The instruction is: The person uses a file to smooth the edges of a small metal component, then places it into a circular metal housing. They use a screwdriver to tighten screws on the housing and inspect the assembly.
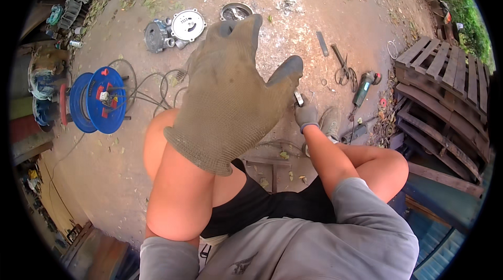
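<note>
My left hand [230,86], in a brown knitted glove with grey-coated fingertips, is raised large in front of the view. Its thumb stands well apart from the fingers, and nothing shows in its grip. My right hand [306,115], gloved as well, is lower, beside my shoe [330,122]. Its fingers close on a small object with a bright metal end [298,98]; its kind is too small to make out. Beyond the left hand lie a grey metal housing [155,37], a round pale metal cover with holes [188,25] and a round metal part [236,12], partly hidden by the glove.
A blue cable reel [108,109] stands at the left, its dark cable trailing across the ground. On the right lie an angle grinder [365,88], a hammer [339,54], dark scissors-like tool [345,76] and flat metal strip [322,43]. Wooden pallets [445,67] are stacked at far right.
</note>
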Action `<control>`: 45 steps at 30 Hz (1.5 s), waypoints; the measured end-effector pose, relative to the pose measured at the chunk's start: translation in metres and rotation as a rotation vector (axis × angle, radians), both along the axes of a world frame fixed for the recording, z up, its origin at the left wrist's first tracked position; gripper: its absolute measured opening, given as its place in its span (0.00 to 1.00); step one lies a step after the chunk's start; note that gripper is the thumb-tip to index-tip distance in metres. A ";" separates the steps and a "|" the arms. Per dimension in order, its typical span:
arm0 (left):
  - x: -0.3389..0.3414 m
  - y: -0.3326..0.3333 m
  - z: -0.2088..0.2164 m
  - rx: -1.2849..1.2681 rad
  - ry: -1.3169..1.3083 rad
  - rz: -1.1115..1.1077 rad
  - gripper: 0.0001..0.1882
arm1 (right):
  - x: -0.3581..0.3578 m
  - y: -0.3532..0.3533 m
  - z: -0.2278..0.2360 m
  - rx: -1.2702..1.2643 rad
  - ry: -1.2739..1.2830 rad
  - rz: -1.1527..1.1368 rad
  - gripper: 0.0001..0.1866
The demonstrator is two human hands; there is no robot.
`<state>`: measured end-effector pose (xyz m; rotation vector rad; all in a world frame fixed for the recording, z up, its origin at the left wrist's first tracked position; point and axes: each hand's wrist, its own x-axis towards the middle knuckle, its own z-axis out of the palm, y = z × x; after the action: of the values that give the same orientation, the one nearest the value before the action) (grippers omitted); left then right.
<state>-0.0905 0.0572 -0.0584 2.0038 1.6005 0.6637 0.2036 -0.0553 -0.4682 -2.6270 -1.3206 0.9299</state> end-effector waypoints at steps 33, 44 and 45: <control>0.080 -0.083 -0.064 -0.847 -1.175 0.247 0.39 | -0.057 -0.079 0.350 0.701 1.287 -0.376 0.25; 0.079 -0.076 -0.097 -1.137 -1.543 0.162 0.39 | -0.041 -0.073 0.303 0.339 1.926 -0.325 0.38; 0.080 -0.076 -0.095 -1.146 -1.580 0.138 0.39 | -0.040 -0.070 0.304 0.298 1.974 -0.347 0.38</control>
<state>-0.0102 -0.0186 -0.1532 0.1965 0.6792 0.7457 0.1637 -0.1255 -0.1644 -0.6233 -0.2798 1.9323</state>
